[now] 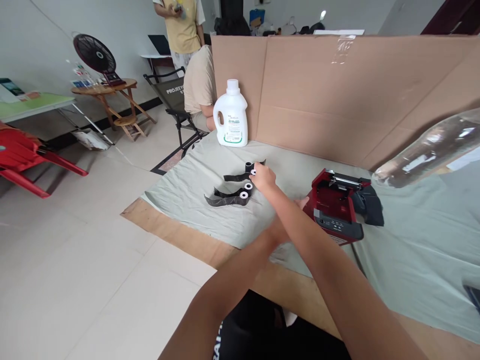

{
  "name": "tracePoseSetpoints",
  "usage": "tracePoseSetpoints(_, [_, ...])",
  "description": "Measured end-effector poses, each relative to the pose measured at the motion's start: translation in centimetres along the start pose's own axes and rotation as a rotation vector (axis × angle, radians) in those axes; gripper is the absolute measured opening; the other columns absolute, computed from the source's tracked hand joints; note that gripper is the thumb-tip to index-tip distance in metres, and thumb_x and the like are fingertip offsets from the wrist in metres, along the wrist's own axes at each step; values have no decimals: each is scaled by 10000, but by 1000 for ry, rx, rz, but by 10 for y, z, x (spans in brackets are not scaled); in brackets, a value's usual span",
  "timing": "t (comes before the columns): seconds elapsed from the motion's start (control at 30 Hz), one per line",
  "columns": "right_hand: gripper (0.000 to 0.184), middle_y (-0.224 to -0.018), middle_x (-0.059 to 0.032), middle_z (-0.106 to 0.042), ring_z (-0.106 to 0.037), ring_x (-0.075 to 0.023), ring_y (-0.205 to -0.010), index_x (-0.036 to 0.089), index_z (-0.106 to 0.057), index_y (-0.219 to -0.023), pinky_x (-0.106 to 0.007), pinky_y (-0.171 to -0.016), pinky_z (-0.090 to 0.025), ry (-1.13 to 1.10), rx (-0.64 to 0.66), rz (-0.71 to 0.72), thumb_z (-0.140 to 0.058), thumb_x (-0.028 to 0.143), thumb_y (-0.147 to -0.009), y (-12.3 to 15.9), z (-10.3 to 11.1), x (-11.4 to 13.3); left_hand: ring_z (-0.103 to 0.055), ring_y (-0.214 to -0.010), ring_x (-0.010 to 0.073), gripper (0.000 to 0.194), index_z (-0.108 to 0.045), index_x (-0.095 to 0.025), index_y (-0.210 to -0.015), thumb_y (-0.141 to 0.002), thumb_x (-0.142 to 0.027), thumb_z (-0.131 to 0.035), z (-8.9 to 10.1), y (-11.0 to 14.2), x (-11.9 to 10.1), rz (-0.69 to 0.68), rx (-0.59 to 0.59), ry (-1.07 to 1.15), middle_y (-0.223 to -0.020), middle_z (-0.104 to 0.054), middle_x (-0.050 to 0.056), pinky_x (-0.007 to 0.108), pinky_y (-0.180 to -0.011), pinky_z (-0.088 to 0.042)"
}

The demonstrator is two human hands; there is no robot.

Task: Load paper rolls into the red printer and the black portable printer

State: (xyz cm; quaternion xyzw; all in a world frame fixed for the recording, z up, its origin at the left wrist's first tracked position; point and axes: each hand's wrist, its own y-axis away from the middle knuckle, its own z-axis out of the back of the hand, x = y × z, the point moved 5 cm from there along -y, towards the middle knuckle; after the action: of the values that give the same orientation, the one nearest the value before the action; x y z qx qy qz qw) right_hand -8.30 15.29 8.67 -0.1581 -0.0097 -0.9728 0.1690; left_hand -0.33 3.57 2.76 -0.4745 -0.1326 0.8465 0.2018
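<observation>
My arms cross, the right one over the left. My right hand [265, 177] is closed, its fingers pinching a small black roll with a white core [253, 172]. Just below it lie two more black rolls [243, 195], also white-cored, with loose strips trailing left; another dark roll [249, 166] stands behind. My left hand [302, 202] is at the left side of a red and black label printer [335, 210], its fingers against the casing; my right forearm hides most of this hand. The printer's lid is raised, and its red inside shows.
A white detergent jug [231, 117] stands at the back of the cloth-covered table [195, 170], before a cardboard wall [318, 95]. A black item [371, 207] lies behind the printer. Clear plastic packaging [431, 147] is at right. Two people are beyond the table.
</observation>
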Motion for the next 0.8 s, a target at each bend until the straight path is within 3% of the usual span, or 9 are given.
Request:
tracePoseSetpoints(0.13, [385, -1147, -82, -721, -676, -275, -1031, 269, -579, -1298, -345, -790, -517, -17, 22, 26, -655, 307, -922, 3, -13, -10, -560, -1311, 331, 887, -156, -209, -1646, -938, -445, -635, -5, 2, 6, 14, 28, 38, -1517, -484, 167, 490, -1128, -481])
tracePoseSetpoints(0.23, [414, -1323, -47, -631, -648, -229, -1062, 325, -572, -1362, -317, -824, -499, -78, -25, 214, -536, 227, -961, 12, -1, -11, -524, -1364, 343, 1019, -98, -220, -1654, -872, -436, -715, -11, 1, 6, -66, 65, 35, -1527, -472, 159, 494, -1140, -476])
tracePoseSetpoints(0.33, [485, -1334, -42, -579, -628, -203, -1029, 318, -658, -1292, -290, -804, -472, -117, 66, 465, -481, 88, -903, 26, 2, -8, -566, -1320, 355, 917, -133, -226, -1649, -920, -382, -667, -14, -2, 10, -91, 9, -20, -1485, -512, 162, 499, -1060, -539])
tracePoseSetpoints(0.4, [454, -1295, -50, -583, -609, -215, -1056, 294, -697, -1224, -286, -798, -456, -115, 154, 521, -516, 76, -869, 35, -4, -10, -608, -1259, 356, 774, -181, -197, -1637, -983, -314, -579, -13, -4, 11, -98, -65, -84, -1455, -532, 177, 493, -1018, -558])
tracePoseSetpoints(0.47, [382, -1274, -61, -595, -590, -233, -1101, 270, -707, -1167, -293, -814, -446, -137, 169, 536, -546, 96, -868, 40, -10, -13, -636, -1207, 356, 739, -208, -162, -1623, -991, -288, -571, -14, -4, 10, -137, -83, -135, -1437, -534, 197, 482, -997, -564])
tracePoseSetpoints(0.63, [225, -1121, -57, -667, -595, -242, -1078, 222, -657, -1038, -324, -876, -452, -374, 119, 527, -603, 151, -831, 45, -14, -17, -634, -1195, 370, 972, -205, -161, -1621, -855, -354, -772, -12, -2, 3, -182, 31, -193, -1444, -500, 231, 469, -958, -579])
tracePoseSetpoints(0.8, [327, -1162, -53, -676, -639, -223, -1094, 222, -584, -1147, -309, -830, -517, -878, 77, 408, -588, 288, -827, 63, 16, -36, -608, -1259, 362, 732, -322, -186, -1578, -932, -312, -642, -5, -2, 4, -166, -4, -137, -1457, -540, 180, 475, -995, -565])
